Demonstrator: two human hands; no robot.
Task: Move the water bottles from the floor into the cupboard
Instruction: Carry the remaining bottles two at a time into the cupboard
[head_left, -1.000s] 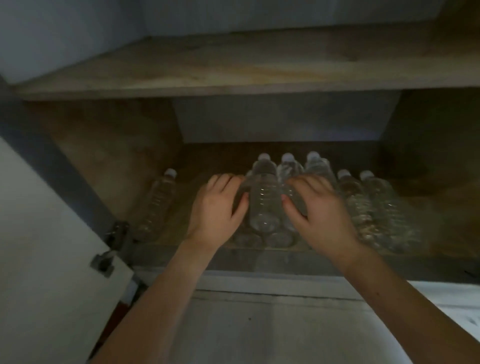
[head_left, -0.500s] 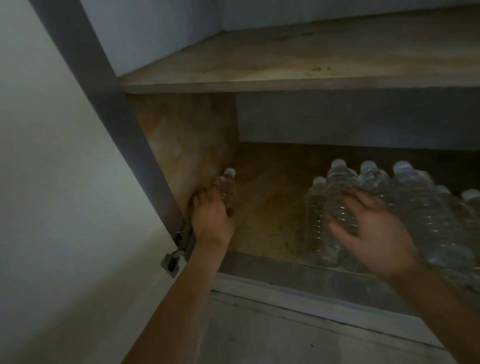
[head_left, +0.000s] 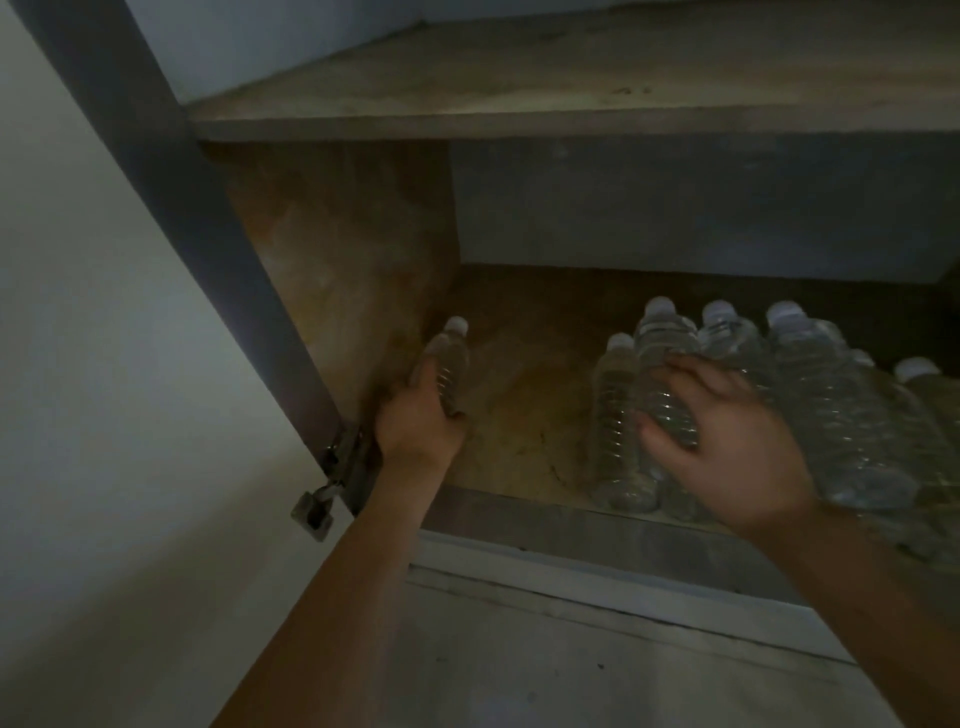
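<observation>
Stock entry, lower compartment of cupboard, dim light.

1. clear plastic water bottle with a white cap (head_left: 452, 361): single, cap up, at 9 o'clock of the compartment floor, just beside the brown left side wall.
2. left hand (head_left: 418, 418): fingers curled round the lower body of the single bottle, gripping it. The forearm enters from 7 o'clock.
3. group of clear ribbed plastic water bottles with white caps (head_left: 831, 415): packed side by side, caps up, at 3 o'clock of the same floor. It is well apart from the single bottle, with bare wood between them.
4. right hand (head_left: 727, 441): fingers spread and nearly straight, laid across the bottles at the group's 9 o'clock edge. The thumb is against the side of one bottle, and nothing is enclosed in the palm.
5. worn brown wooden compartment floor (head_left: 519, 415): carries all the bottles.
6. pale wooden upper shelf (head_left: 519, 104): at 12 o'clock, above the compartment.
7. grey front rail (head_left: 623, 545): at 6 o'clock, below the bottles.
8. white cupboard door (head_left: 104, 364): swung open at 9 o'clock.
9. metal hinge (head_left: 337, 478): at 8 o'clock, just beside the left wrist.
</observation>
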